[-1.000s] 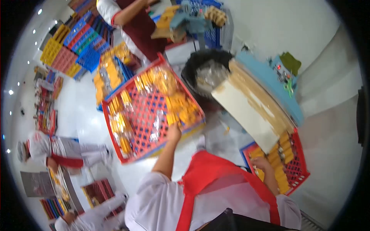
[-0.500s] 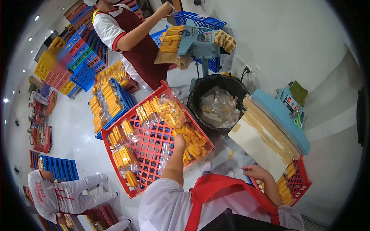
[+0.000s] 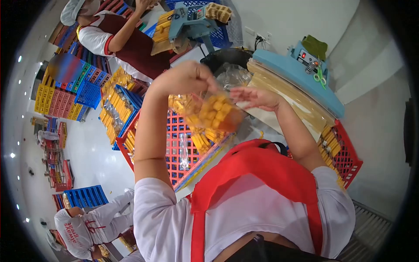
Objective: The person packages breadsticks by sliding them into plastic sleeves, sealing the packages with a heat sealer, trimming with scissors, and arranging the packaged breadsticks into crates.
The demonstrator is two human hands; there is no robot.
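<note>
"Listing the held item: what, and where?"
"Clear bag of yellow pieces, one, motion-blurred, hanging over the right-hand side of the red crate."
"Grip, each side?"
"Left hand: closed, gripping the bag's top. Right hand: open, fingers extended beside the bag; contact cannot be told."
"Nearby stock?"
"Light-blue machine, bearing green scissors; black bin, beyond both hands."
</note>
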